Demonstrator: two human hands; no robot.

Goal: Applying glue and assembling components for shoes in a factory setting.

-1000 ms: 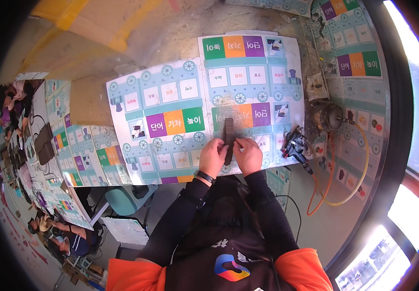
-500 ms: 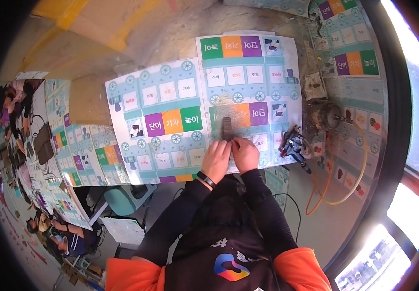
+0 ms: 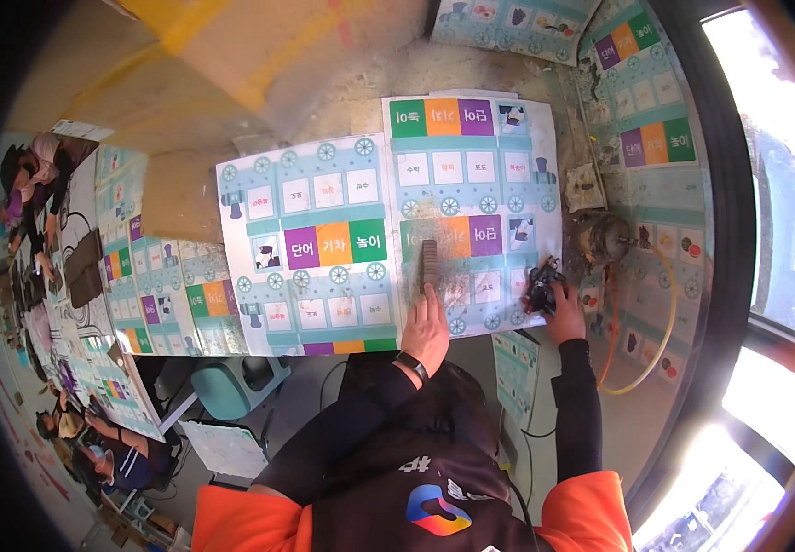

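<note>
A narrow brown strip [image 3: 430,262] with a ribbed-looking surface lies over a stained patch of the printed sheet in front of me. The fingers of my left hand [image 3: 427,329] are closed on its near end. To the right, my right hand [image 3: 565,317] grips a small black spray gun [image 3: 541,283] at the sheet's right edge. My fingers partly hide the gun. What the strip is made of, I cannot tell.
Printed sheets [image 3: 301,207] with train pictures cover the worktable. A grimy metal pot [image 3: 603,235] with a yellow hose [image 3: 672,322] stands at right. Cardboard [image 3: 186,198] lies at left. A teal chair [image 3: 232,382] is below the table. Other people sit at far left.
My right hand has left the strip and moved right onto the spray gun. My left hand stays at the strip's near end. The view has shifted slightly.
</note>
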